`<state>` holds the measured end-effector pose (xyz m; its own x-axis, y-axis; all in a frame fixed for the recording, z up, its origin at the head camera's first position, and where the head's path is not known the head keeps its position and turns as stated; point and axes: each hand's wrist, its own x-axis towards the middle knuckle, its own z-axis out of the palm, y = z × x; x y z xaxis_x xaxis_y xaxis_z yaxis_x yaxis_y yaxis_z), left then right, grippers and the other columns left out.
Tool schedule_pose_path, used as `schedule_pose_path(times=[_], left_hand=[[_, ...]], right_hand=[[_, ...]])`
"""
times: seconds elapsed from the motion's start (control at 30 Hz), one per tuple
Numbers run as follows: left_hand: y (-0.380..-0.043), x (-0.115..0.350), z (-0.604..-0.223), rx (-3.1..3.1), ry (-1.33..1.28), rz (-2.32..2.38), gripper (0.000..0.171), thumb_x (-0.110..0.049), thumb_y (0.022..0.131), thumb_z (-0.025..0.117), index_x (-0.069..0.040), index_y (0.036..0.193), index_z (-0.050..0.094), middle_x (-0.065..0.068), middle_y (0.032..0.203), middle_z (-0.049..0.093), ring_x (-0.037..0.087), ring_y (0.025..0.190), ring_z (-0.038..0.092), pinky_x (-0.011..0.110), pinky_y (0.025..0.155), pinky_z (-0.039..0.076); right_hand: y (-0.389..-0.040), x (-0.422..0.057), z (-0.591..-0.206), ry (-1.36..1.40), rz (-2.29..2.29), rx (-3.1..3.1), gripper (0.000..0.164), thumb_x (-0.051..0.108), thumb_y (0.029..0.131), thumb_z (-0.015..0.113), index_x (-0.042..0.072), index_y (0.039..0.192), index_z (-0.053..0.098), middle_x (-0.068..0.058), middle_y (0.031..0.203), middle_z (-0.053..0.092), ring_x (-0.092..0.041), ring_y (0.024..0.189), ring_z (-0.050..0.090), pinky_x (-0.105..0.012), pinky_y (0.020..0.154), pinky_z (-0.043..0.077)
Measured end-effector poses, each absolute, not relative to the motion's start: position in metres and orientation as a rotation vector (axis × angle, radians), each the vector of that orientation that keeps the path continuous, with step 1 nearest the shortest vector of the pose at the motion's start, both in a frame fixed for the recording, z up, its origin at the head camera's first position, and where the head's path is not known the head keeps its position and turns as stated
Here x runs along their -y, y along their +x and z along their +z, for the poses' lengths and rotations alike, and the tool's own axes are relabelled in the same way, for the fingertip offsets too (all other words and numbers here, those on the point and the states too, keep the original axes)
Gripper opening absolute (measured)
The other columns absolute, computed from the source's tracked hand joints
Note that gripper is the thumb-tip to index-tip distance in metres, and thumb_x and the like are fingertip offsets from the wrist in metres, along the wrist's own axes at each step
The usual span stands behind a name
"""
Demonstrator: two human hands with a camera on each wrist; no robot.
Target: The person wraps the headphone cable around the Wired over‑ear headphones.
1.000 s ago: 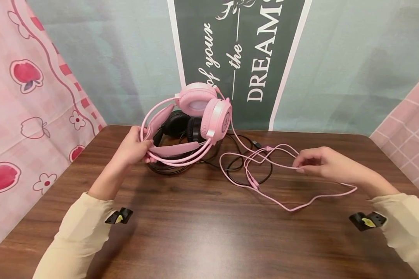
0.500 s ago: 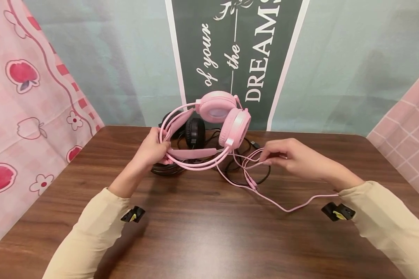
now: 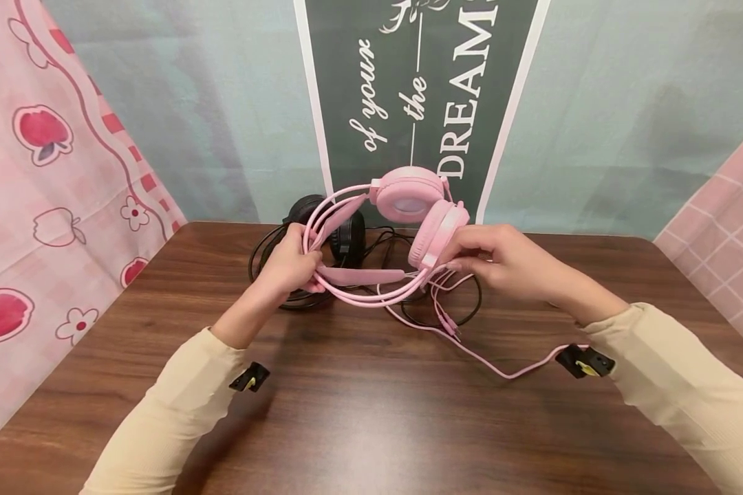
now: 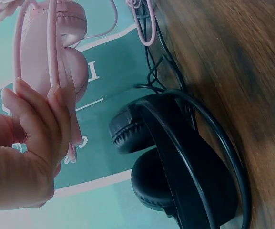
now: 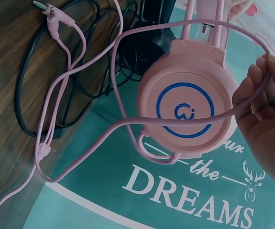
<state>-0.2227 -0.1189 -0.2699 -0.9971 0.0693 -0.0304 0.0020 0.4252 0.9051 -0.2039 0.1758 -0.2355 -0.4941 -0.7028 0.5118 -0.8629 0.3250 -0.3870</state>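
Note:
My left hand (image 3: 294,262) grips the headband of a pink headset (image 3: 430,237), holding it tilted above the table with both ear cups to the right. In the left wrist view, the fingers (image 4: 37,112) curl round the two thin bands. My right hand (image 3: 501,261) is beside the nearer ear cup and pinches the pink cable (image 5: 80,160), which loops across the cup's round logo in the right wrist view. Farther along, the cable forks into two plugs (image 5: 52,21). A black headset (image 4: 175,157) sits behind the pink one, partly hidden by it in the head view.
Black cable coils (image 3: 261,258) lie around the black headset on the brown wooden table (image 3: 371,405). A slack length of pink cable (image 3: 501,375) runs over the table to the right. Behind stands a green cloth backdrop (image 3: 235,137); pink patterned cloth (image 3: 43,227) hangs at the left.
The left hand has carried the pink headset rightward, uncovering more of the black headset. The right hand has moved left with the pink cable, up to the ear cup.

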Motion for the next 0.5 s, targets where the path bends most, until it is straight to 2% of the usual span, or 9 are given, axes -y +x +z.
schedule_pose_path(times=[0.27, 0.5], left_hand=[[-0.2207, 0.1117, -0.2690, -2.658, 0.107, 1.570, 0.023, 0.001, 0.087, 0.043, 0.001, 0.109, 0.036, 0.019, 0.077, 0.052, 0.014, 0.041, 0.055, 0.036, 0.046, 0.055], [-0.2180, 0.1087, -0.2691, -2.693, 0.150, 1.478, 0.023, 0.000, 0.087, 0.045, -0.001, 0.109, 0.038, 0.020, 0.072, 0.055, 0.014, 0.040, 0.057, 0.037, 0.047, 0.055]], right_hand=[[-0.2046, -0.1756, -0.2287, 1.303, 0.906, 2.350, 0.019, -0.012, 0.076, 0.066, 0.007, 0.080, 0.065, 0.004, 0.074, 0.060, -0.006, 0.067, 0.050, -0.014, 0.058, 0.042], [-0.2060, -0.1797, -0.2255, 1.174, 0.966, 2.416, 0.014, -0.009, 0.079, 0.064, 0.005, 0.082, 0.065, -0.001, 0.076, 0.061, -0.009, 0.065, 0.055, -0.016, 0.055, 0.049]])
